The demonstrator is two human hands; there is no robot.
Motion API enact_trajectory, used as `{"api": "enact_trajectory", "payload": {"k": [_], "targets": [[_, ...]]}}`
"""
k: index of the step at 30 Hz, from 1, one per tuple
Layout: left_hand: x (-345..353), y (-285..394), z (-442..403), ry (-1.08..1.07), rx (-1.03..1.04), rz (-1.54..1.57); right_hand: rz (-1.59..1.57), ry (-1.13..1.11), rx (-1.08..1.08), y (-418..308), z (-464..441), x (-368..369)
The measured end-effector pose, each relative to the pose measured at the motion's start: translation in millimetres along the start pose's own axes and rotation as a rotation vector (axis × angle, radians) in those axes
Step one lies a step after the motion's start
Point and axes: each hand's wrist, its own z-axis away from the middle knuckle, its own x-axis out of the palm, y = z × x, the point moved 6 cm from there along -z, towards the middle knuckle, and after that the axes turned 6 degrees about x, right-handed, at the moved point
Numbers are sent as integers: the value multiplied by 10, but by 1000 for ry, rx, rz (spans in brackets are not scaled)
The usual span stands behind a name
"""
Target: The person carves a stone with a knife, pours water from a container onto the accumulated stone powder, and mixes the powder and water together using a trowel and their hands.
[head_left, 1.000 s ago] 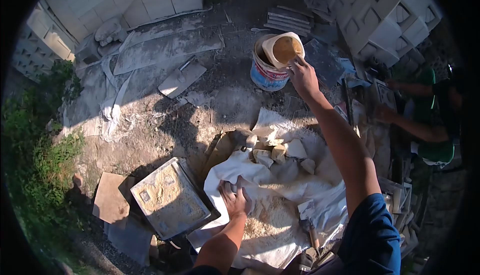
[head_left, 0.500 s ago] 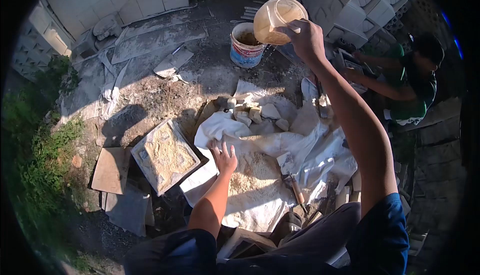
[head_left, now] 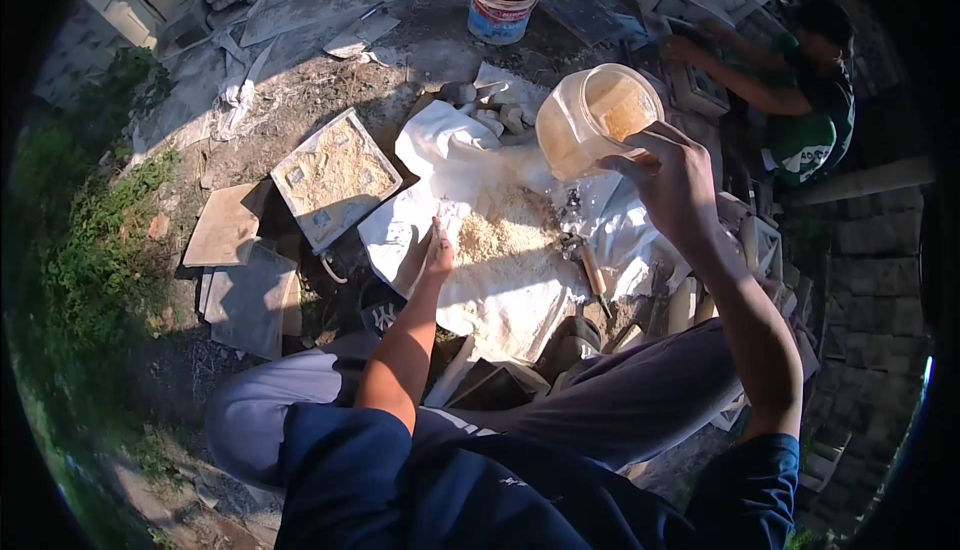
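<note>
Jutting leftward from right grip [head_left: 672,178] (tub [head_left: 562,128])

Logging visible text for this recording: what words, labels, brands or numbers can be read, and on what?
Bucket: lettering, perhaps "NIPP...", otherwise too blurred.
Co-worker's green garment: white letters, possibly "AO", rest unclear.
Dark item beside left forearm: white mark, possibly "NY".
Navy shirt: small print, unreadable.

Crumbs [head_left: 505,233] on a sheet [head_left: 440,142], tray [head_left: 294,212] to its left, bucket [head_left: 498,24] behind, tool [head_left: 594,270] right of crumbs
</note>
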Motion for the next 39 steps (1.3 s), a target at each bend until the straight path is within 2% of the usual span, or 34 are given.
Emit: {"api": "enact_trajectory", "payload": {"k": [1,3,4,5,7,9,10,12,13,14,17,19,21,24,25,26,27,28,31,33,34,36,39], "targets": [[-43,-16,61,-15,5,89,-43,-2,-7,-40,89,35],[-146,-78,240,-93,-62,464,-58,-7,-39,-138,184,94],[-165,-114,339,-122,-76,527,-63,-17,-70,-202,232,123],[-220,-157,396,-13,-17,235,-93,-27,-53,-249,264,151],[-318,-14,528,91,37,-65,-120,-25,-90,-349,286,188],[-339,7,648,38,-174,692,-140,-66,-113,-487,299,189],[-328,8,671,38,-175,685,-145,-63,-110,-543,297,161],[-366,117,687,144,117,-42,-135,-122,-138,-657,301,145],[-299,155,718,143,116,-45,-138,-121,-136,-706,306,113],[-285,193,772,223,88,-298,-142,-138,-139,-758,323,88],[-322,182,833,302,104,-602,-127,-138,-146,-810,366,4],[-314,205,831,302,149,-653,-107,-121,-152,-795,362,-63],[-346,140,809,369,50,-383,-47,-12,-146,-743,337,-192],[-148,662,944,419,13,-291,-12,36,-93,-700,304,-403],[-224,434,885,417,11,-288,30,88,-127,-697,315,-471],[-384,-30,799,406,-59,-434,32,85,-126,-683,325,-515],[-400,-62,776,393,-131,-580,32,79,-98,-661,338,-560],[-360,-94,804,391,-135,-577,32,73,-69,-642,354,-601],[-84,228,898,331,-3,-825,5,4,-39,-605,411,-613],[-9,472,915,424,169,-575,-48,-83,-28,-538,432,-543],[17,502,912,423,166,-575,-47,-85,-25,-521,423,-519],[89,609,951,376,287,-651,-132,-116,34,-463,381,-449],[138,624,995,330,306,-769,-131,-104,38,-337,222,-376]]}}
